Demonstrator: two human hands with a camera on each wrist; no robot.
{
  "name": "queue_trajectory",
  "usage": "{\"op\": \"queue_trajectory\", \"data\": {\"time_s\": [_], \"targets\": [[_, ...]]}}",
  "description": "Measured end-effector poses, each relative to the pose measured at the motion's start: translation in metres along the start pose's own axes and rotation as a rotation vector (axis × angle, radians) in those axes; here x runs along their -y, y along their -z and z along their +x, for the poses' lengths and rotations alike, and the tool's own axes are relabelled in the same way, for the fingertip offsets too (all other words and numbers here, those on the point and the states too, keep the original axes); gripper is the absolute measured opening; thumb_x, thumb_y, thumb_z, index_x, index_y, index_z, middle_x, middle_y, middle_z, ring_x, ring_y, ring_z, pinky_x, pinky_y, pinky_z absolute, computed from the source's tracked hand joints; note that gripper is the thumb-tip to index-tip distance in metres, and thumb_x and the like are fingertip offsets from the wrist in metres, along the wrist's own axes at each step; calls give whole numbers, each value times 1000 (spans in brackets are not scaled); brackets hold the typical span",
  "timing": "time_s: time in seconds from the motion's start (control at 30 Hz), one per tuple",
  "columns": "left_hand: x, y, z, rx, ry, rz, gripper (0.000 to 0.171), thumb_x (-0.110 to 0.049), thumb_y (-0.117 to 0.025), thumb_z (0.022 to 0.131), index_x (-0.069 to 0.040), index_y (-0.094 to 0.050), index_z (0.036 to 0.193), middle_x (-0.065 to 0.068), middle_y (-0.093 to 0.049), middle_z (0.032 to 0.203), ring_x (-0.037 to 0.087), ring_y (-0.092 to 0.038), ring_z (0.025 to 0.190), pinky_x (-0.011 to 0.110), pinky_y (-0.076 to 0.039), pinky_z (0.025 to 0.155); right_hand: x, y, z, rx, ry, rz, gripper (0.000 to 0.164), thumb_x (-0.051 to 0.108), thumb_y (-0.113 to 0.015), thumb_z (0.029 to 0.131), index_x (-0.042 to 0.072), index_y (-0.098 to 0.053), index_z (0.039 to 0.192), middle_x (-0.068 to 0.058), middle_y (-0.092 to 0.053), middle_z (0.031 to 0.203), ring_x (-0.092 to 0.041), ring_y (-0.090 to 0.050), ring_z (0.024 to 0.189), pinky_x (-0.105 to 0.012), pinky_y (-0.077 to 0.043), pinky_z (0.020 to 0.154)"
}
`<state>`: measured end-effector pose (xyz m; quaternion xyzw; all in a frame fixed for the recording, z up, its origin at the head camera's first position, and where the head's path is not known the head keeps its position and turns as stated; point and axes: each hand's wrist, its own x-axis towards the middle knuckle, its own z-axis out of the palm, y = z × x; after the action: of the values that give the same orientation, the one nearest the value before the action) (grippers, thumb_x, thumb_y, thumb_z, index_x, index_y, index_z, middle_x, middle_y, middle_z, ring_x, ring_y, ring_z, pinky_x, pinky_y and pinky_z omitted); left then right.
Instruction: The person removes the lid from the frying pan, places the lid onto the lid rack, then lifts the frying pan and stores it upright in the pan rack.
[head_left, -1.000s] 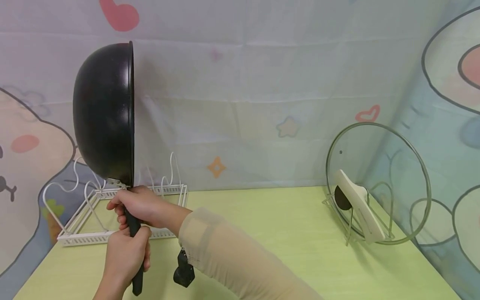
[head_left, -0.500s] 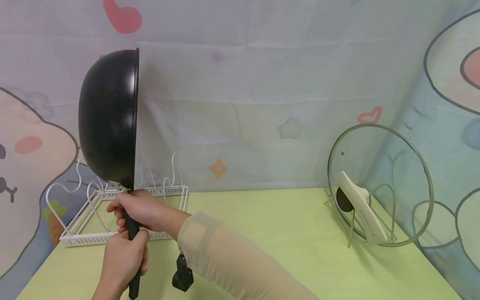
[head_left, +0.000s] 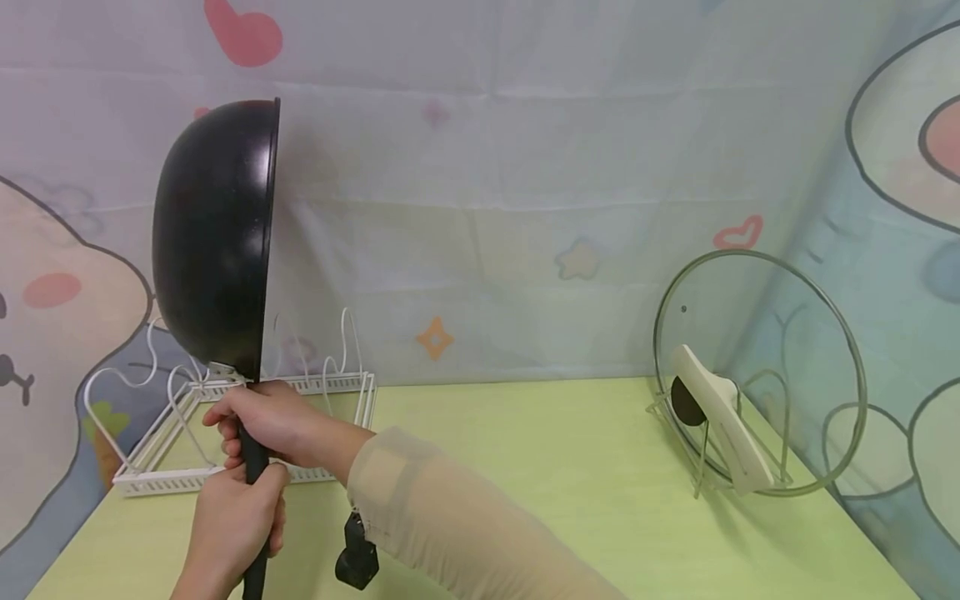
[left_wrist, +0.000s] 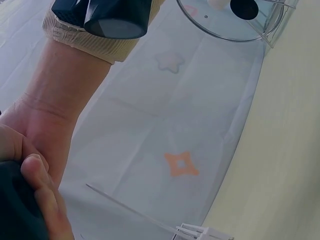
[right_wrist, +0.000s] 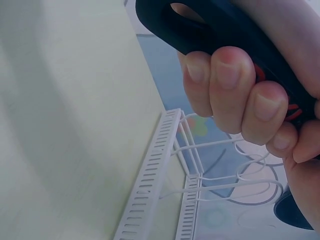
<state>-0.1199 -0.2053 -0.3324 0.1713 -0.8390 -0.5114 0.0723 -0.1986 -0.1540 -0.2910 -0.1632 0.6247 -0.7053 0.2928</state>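
A black wok (head_left: 213, 242) is held upright on its edge, its rounded underside to the left and its rim to the right. My right hand (head_left: 273, 421) grips the black handle (head_left: 255, 575) just under the metal joint. Directly below it, my left hand (head_left: 232, 521) wraps the same handle, near its lower end. In the right wrist view, curled fingertips close around the handle (right_wrist: 215, 30), which has a hole at its end and red marks. Behind the hands, on the table, stands a white wire rack (head_left: 161, 482) with looped dividers, partly hidden by the hands and the wok.
At the right, a round glass lid (head_left: 757, 325) with a pale handle (head_left: 720, 425) leans in a wire stand (head_left: 701, 467). A black device (head_left: 357, 554) sits at my right wrist. The pale green table (head_left: 525, 458) ends at a printed cloth backdrop (head_left: 502, 167).
Both hands and the wok have moved slightly down in the head view. The wok's top leans a little more to the right. Grips are unchanged.
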Motion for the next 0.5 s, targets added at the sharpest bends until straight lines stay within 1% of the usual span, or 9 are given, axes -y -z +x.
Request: {"op": "queue_trajectory", "data": {"time_s": [0.23, 0.5], "targets": [[-1, 4, 0, 19, 6, -7, 38, -17, -47, 86, -7, -53, 51, -1, -47, 36, 20, -51, 32, 34, -41, 40, 1, -2, -1, -9, 7, 4, 21, 18, -48, 87, 5, -59, 74, -1, -44, 54, -14, -45, 46, -22, -42, 49], [-4, 9, 0, 36, -1, 5, 36, -18, -47, 86, -7, -53, 53, -1, -48, 38, 20, -52, 33, 35, -41, 42, 3, -4, -1, 9, 20, 6, 22, 19, -47, 88, 6, -58, 74, -1, -43, 54, -15, -46, 46, -22, -44, 50]]}}
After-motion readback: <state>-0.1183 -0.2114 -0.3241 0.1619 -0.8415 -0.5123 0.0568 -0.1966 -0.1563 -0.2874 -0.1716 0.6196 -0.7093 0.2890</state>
